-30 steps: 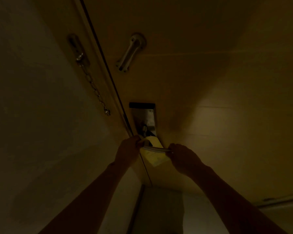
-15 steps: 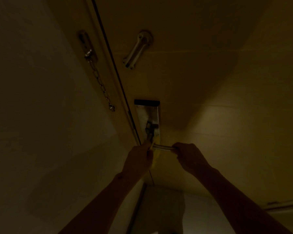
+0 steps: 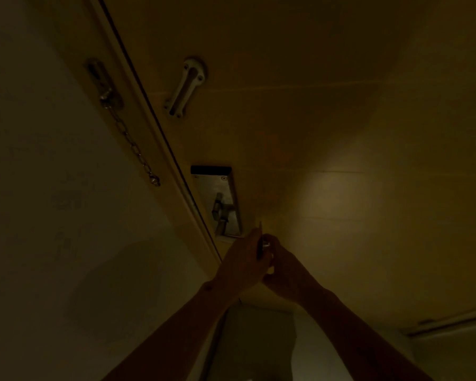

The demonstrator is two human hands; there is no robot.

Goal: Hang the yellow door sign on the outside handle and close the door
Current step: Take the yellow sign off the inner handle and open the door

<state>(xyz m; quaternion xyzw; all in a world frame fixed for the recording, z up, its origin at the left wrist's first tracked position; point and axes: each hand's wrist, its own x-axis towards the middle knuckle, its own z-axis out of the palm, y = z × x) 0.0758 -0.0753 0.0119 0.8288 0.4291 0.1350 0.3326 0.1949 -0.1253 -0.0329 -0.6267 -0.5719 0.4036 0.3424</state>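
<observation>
Super dark shot, so take this with a grain of salt. The door (image 3: 313, 133) fills most of the view and looks shut or nearly shut against the frame (image 3: 160, 160), with only a thin dark gap showing along the edge. Up on the frame side there's a security chain (image 3: 129, 141) dangling loose, and a guard bar (image 3: 184, 86) on the door itself. Lower down is the metal lock plate (image 3: 220, 199) with its latch knob.

What's changed: a second ago the hands were apart with the yellow door sign showing between them below the handle. Now the left hand (image 3: 242, 265) and right hand (image 3: 283, 268) have closed in together just under the plate, both curled around something small at the handle (image 3: 265, 244). The sign I honestly can't spot, only a thin edge between the fingers, which might be it.

My guess is they're still threading the sign on, and this looks like the inside handle, so the task isn't near done.
</observation>
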